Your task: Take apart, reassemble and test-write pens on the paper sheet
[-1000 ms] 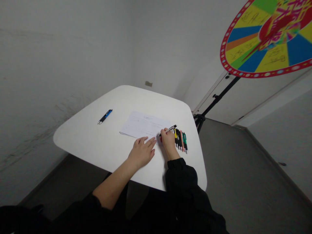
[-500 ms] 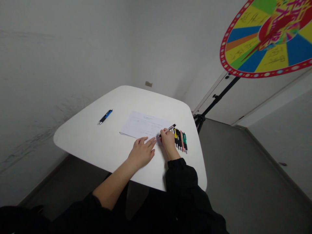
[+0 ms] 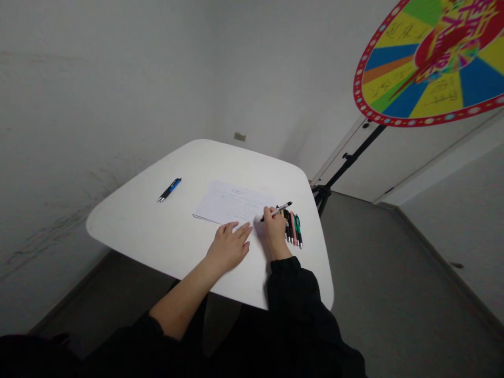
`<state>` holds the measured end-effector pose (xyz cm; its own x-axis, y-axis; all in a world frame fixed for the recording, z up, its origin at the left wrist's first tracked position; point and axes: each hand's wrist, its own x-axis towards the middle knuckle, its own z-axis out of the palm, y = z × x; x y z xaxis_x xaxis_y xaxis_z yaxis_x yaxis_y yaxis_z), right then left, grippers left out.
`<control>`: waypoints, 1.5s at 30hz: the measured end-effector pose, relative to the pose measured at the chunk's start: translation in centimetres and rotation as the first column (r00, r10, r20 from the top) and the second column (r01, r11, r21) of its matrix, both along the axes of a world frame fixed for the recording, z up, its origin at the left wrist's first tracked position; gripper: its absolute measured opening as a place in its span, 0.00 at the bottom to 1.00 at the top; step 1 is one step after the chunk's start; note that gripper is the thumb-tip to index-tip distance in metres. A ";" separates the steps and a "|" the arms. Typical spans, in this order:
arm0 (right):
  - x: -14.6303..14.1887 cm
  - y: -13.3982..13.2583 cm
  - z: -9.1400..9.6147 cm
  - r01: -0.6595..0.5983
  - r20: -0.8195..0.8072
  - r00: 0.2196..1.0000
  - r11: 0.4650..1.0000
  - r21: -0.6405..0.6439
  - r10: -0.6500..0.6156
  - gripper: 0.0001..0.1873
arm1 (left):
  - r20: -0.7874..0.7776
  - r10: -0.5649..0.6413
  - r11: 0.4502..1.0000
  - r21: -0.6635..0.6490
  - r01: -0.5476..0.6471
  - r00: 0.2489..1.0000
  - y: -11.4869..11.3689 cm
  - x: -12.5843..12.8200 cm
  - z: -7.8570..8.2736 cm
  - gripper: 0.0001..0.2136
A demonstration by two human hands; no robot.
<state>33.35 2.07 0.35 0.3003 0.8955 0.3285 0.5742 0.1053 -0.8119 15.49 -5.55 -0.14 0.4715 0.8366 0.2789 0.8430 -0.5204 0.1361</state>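
Observation:
My right hand (image 3: 274,230) is closed on a silver and black pen (image 3: 280,210), its tip over the right end of a sheet of paper (image 3: 233,202) on the white table (image 3: 165,231). My left hand (image 3: 229,245) lies flat and open on the table, fingertips at the paper's near edge. Right of my right hand, several pens (image 3: 294,228) lie side by side, partly hidden by the hand. A blue pen (image 3: 169,189) lies alone at the table's left.
A colourful prize wheel (image 3: 431,60) stands on a black tripod (image 3: 340,170) beyond the table's right corner. Grey walls close in on the left and behind. Grey floor spreads to the right.
My right hand has shifted slightly to the right along the paper with the pen. The left hand has stayed in place.

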 end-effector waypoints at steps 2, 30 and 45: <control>0.2 0.0 0.1 0.024 -0.042 0.999 0.998 0.052 -0.022 0.21 | 0.003 0.001 1.000 0.003 -0.001 1.000 0.0 0.0 0.1 0.23; -0.8 -1.0 1.7 -0.006 -0.487 0.864 0.971 0.238 0.125 0.61 | 0.006 0.003 1.000 -0.029 -0.003 1.000 0.0 0.1 0.2 0.24; -0.7 -1.1 1.6 -0.031 -0.435 0.889 0.965 0.260 0.146 0.51 | -0.010 0.003 0.999 -0.034 -0.004 1.000 -0.1 0.1 0.4 0.23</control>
<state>32.61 0.97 1.91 0.3893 0.8364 0.3859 0.1357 0.3623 -0.9221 15.55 -5.66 0.28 0.4712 0.8473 0.2450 0.8463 -0.5126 0.1450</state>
